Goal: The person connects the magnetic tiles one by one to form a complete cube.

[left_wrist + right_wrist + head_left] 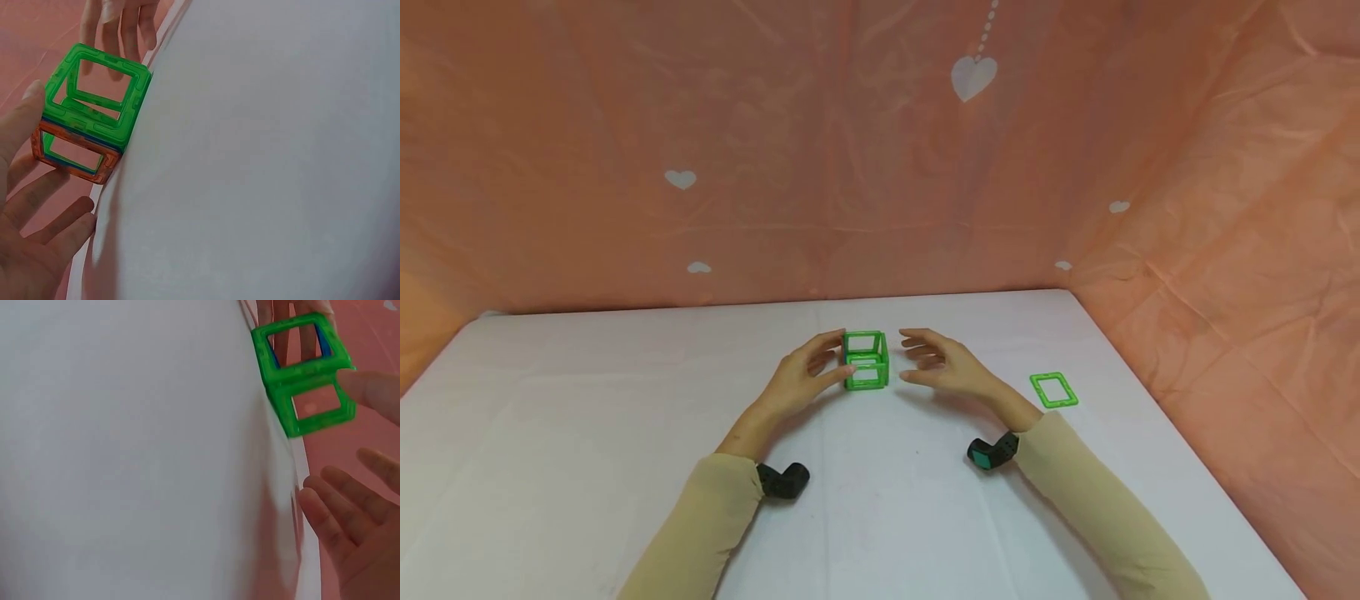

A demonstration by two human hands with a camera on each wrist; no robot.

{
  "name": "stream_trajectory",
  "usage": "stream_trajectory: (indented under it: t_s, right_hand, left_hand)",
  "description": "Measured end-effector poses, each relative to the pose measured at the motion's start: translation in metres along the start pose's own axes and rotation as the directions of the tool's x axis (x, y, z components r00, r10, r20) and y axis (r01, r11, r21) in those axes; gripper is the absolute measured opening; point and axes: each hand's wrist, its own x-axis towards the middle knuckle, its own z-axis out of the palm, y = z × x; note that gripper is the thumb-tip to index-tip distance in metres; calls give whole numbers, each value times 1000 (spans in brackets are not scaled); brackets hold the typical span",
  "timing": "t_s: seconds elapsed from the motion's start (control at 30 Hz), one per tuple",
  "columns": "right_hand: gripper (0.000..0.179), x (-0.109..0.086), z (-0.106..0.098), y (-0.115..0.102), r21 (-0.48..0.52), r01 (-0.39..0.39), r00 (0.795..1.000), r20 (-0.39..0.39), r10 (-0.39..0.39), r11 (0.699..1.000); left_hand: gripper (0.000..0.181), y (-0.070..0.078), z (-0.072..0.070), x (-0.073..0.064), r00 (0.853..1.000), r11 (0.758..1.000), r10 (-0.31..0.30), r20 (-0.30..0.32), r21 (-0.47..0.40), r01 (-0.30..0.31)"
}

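A small box of magnetic building tiles stands on the table, its frames mostly green. The left wrist view shows an orange tile on its left side, with blue edging beside it. My left hand holds the box from the left, thumb against the near side and index finger at the far edge. Just right of the box, my right hand is apart from it in the head view, holding nothing, fingers spread and slightly bent. In the right wrist view its thumb overlaps the box's edge.
A loose green square tile lies flat on the white-covered table, right of my right hand. Orange cloth with white hearts hangs behind the table and along its right. Both wrists carry black cameras.
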Motion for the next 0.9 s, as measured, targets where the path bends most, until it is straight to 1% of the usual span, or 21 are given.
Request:
stream_trajectory:
  t_s: [0.07,0.17,0.27,0.33,0.4,0.6,0.8,0.9]
  right_hand:
    - [67,-5,-3,-2,0,-10,1000,-7,10,1000]
    - [64,-14,-9,-14,-11,-23,1000,-7,23,1000]
    - [61,-24,-14,-29,-44,-29,1000,-6,28,999]
    - [60,-28,-18,-32,-71,-27,1000,-11,27,997]
    - [60,-32,-20,-26,-90,-26,999,-23,24,996]
    - [62,-41,-29,6,-149,-17,998,-69,6,989]
    - [60,-57,-43,13,-191,-36,994,-106,16,981]
    - [60,-65,-49,16,-206,-58,990,-136,30,977]
  left_hand:
    - [62,0,0,0,1000,1000,-7,-1,-4,7]
    - [62,-1,0,-1,1000,1000,-7,-2,-10,7]
    - [62,0,0,-2,1000,1000,-5,1,-4,5]
    - [62,0,-1,-2,1000,1000,-4,0,4,4]
    - [62,0,-1,-2,1000,1000,-8,-2,3,8]
    - [61,-1,-1,-1,1000,1000,-7,3,-9,7]
    - [61,0,-1,-1,1000,1000,-10,5,-18,10]
    - [61,2,-1,-1,1000,999,-19,11,-31,19]
